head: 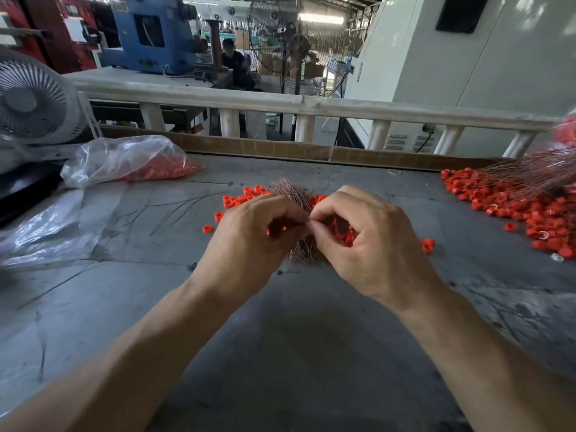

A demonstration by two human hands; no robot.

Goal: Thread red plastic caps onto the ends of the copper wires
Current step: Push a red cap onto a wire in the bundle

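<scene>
Grey scuffed metal table [296,338] carries everything. Big spread of small red plastic caps [511,210] at right, tangled with capped thin copper wires [530,173]. Bundle of bare copper wires [291,190] stands between both hands. Left hand [249,241] and right hand [367,241] curl inward, fingertips pinching together at one strand; cap there hidden. Risk: strand kinks or slips, cap drops into loose caps underneath.
</scene>
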